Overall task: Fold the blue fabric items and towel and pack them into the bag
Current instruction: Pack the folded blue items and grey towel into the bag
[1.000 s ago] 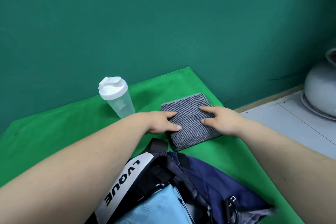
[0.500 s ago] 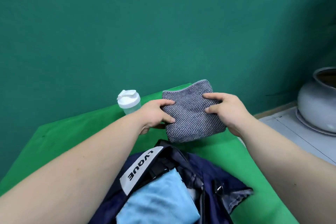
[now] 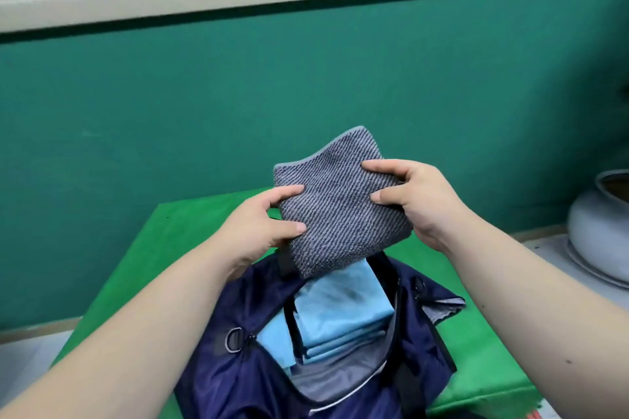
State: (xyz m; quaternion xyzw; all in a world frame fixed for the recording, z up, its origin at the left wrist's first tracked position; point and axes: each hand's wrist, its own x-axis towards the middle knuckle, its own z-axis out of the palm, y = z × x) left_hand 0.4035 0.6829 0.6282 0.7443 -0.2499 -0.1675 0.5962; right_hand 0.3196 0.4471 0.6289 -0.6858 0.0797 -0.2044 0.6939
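While the left hand (image 3: 262, 228) and right hand (image 3: 415, 201) pinch its opposite edges, the folded grey ribbed towel (image 3: 340, 214) hangs at frame centre, directly above the open navy fabric bag (image 3: 231, 371) at lower centre, where folded light-blue cloths (image 3: 340, 313) lie.

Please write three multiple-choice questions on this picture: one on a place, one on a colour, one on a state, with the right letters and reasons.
1. Where is the grey towel?
A. on the floor
B. held above the bag
C. on a hook

2. What colour is the folded fabric inside the bag?
A. red
B. yellow
C. light blue

3. What state is the bag in?
A. open
B. zipped shut
C. turned upside down

1 B: the left hand and right hand grip it over the bag.
2 C: light blue layers show in the opening.
3 A: its mouth gapes wide.
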